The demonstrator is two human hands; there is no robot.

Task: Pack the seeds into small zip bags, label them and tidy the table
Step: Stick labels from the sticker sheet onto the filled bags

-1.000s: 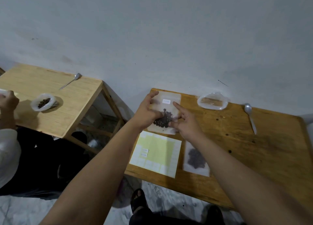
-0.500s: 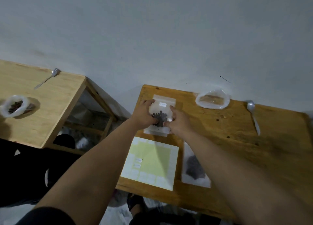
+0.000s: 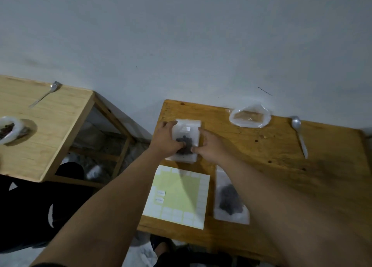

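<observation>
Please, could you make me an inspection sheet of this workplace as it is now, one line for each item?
Surface: wooden table, a few loose seeds on it.
Job's things: labelled zip bag with dark seeds; second filled bag lying flat; label sheet beside it, middle labels gone.
Clutter: open plastic bag at the table's far edge; spoon right of it.
Hands: left hand and right hand hold the labelled zip bag by its sides.
Cables: nothing seen.
Surroundings: grey wall; lighter table on the left with another spoon and a seed bag.
</observation>
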